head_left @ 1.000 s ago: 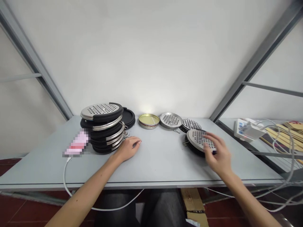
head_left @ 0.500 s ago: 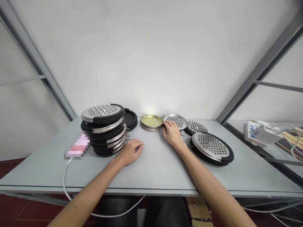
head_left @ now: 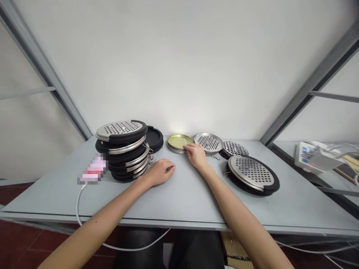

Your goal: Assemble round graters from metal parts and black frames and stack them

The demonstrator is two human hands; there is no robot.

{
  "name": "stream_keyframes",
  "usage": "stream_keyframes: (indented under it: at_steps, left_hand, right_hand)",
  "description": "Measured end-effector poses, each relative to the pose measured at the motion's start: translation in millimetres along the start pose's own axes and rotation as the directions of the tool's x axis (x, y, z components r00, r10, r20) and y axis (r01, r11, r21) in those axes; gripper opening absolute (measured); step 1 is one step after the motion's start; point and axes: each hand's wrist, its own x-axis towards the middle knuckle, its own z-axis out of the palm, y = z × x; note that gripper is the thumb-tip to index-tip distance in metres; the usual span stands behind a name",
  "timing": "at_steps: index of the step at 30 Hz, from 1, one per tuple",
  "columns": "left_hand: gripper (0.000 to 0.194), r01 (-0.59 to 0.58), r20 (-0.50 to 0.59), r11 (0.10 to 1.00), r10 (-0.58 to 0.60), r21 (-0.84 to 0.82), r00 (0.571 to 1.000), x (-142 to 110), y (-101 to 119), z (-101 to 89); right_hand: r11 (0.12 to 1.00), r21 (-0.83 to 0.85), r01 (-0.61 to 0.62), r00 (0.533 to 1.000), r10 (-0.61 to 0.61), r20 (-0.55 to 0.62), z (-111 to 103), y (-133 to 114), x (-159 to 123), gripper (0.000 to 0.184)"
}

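Note:
My right hand (head_left: 196, 155) reaches to a low stack of round metal discs, topped by a shiny gold round lid (head_left: 177, 141). Its fingers are closed together at that lid's near right rim. Over the table to the left lies my left hand (head_left: 160, 172), fingers curled in loosely, with no object visible in them. Just beyond it stands a tall stack of black-rimmed round graters (head_left: 121, 128) with wire clasps. Right of the gold lid lies a silver round grater plate (head_left: 209, 142) on others. Coarser grater plates (head_left: 235, 148) sit beside it.
A black-rimmed grater (head_left: 252, 172) lies at the right on another black piece. Black round bases (head_left: 154, 137) are at the back left. A phone, blurred out (head_left: 94, 170), has a white cable (head_left: 77, 203) running off the table's front edge. A power strip (head_left: 308, 158) lies far right.
My right hand has shifted left, from between the gold lid and the silver plate to the lid's near rim. My left hand is slightly farther right. The camera view has shifted a little.

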Motion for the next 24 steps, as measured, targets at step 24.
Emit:
stream_keyframes:
  at_steps: [24]
  left_hand:
    - [0.024, -0.042, -0.204, 0.998, 0.031, -0.050, 0.978, 0.0, -8.3, 0.7]
  right_hand:
    - [0.991, 0.071, 0.115, 0.944, -0.087, -0.318, -9.4, -8.6, 17.7, 0.026]
